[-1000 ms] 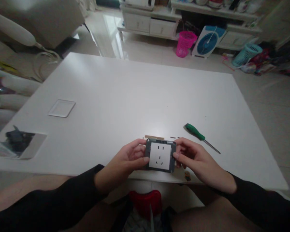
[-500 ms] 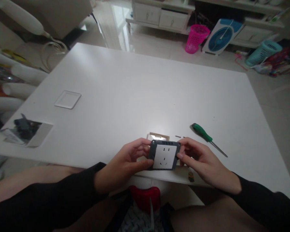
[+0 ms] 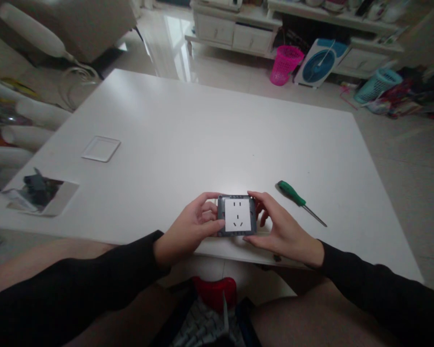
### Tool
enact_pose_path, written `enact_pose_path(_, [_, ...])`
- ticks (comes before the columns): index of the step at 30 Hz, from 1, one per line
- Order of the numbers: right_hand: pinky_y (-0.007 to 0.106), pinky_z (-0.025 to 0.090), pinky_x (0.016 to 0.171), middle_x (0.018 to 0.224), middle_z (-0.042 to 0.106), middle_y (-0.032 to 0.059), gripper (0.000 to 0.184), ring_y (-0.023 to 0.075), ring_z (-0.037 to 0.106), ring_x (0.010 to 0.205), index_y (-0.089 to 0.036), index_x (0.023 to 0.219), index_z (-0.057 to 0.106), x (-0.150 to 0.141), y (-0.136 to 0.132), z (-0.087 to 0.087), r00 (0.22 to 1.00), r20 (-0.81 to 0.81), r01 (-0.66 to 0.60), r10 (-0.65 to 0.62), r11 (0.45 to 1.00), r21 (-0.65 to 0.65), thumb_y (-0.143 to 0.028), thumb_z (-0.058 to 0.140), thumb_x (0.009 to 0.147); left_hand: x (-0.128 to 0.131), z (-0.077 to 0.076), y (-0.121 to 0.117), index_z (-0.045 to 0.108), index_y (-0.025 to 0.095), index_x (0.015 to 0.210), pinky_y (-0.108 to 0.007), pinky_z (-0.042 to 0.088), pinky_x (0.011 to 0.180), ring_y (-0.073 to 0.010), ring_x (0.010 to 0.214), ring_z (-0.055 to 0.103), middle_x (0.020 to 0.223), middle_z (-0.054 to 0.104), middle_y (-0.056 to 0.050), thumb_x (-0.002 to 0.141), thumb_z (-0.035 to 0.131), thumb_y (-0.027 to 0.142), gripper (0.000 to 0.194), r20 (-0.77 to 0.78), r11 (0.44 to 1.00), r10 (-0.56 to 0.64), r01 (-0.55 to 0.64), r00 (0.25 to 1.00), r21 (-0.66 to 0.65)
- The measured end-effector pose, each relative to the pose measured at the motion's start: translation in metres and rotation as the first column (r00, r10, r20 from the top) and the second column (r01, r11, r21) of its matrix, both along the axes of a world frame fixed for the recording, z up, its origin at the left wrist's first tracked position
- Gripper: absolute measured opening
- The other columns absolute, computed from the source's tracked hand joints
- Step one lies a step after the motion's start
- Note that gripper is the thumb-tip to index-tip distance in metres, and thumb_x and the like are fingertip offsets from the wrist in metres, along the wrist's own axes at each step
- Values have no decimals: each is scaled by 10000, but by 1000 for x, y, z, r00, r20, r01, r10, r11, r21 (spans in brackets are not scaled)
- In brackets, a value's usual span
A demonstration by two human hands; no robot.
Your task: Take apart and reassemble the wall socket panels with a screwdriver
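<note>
A wall socket module (image 3: 237, 215), white face in a dark grey frame, is held over the near edge of the white table (image 3: 202, 144). My left hand (image 3: 190, 230) grips its left side, thumb on the front and fingers curled behind. My right hand (image 3: 278, 226) grips its right side and top corner. A green-handled screwdriver (image 3: 298, 201) lies on the table just right of my right hand. Both arms wear black sleeves.
A white square cover plate (image 3: 101, 148) lies at the table's left. A grey tray (image 3: 43, 195) with dark parts sits at the near left corner. Beyond the table stand a pink basket (image 3: 283, 65), a blue fan (image 3: 317, 63) and a teal basket (image 3: 376, 84).
Both hands moved the socket slightly forward over the table edge, hiding the tan strip and the small dark pieces behind it. My right hand shifted to wrap the top right corner.
</note>
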State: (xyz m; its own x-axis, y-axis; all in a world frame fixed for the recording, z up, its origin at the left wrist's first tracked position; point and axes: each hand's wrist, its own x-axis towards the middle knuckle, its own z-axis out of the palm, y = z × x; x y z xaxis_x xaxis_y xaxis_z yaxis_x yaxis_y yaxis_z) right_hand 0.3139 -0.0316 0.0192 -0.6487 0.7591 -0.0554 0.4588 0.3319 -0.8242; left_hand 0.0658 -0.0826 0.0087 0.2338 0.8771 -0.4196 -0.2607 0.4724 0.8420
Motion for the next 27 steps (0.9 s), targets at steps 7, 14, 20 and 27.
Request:
enact_pose_path(7, [381, 520, 737, 1099, 618, 75, 727, 238, 605, 908, -219, 1277, 477, -10, 6, -11, 996, 54, 67, -71, 995, 69, -277, 866, 665, -10, -2, 15, 461, 188, 1338, -352, 531, 781, -177, 856, 629, 1009, 595, -25, 757, 806, 312, 687, -263, 950, -180, 237, 948, 202])
enact_pose_path(14, [463, 528, 902, 1200, 561, 112, 705, 309, 564, 1102, -238, 1212, 474, -17, 1, -25, 998, 59, 7, -23, 966, 257, -263, 879, 635, -20, -9, 21, 560, 181, 1264, -452, 501, 942, -279, 1063, 565, 1156, 569, -94, 707, 827, 292, 628, -732, 714, -76, 549, 677, 434])
enact_pose_path(20, [552, 505, 978, 1243, 549, 135, 757, 358, 533, 1161, -248, 1245, 467, -16, 4, -36, 997, 70, 12, -36, 949, 314, -275, 895, 621, -20, -18, 29, 526, 167, 1294, -501, 468, 992, -318, 1106, 525, 1197, 545, -127, 716, 825, 349, 676, -843, 632, -18, 660, 538, 408])
enact_pose_path(27, [541, 503, 997, 1264, 550, 139, 708, 351, 528, 1182, -235, 1254, 488, -13, 4, -44, 993, 118, -33, -1, 959, 280, -322, 894, 681, -19, -23, 32, 537, 153, 1293, -540, 464, 1019, -361, 1177, 504, 1300, 521, -179, 712, 831, 385, 691, -886, 616, -32, 707, 462, 346])
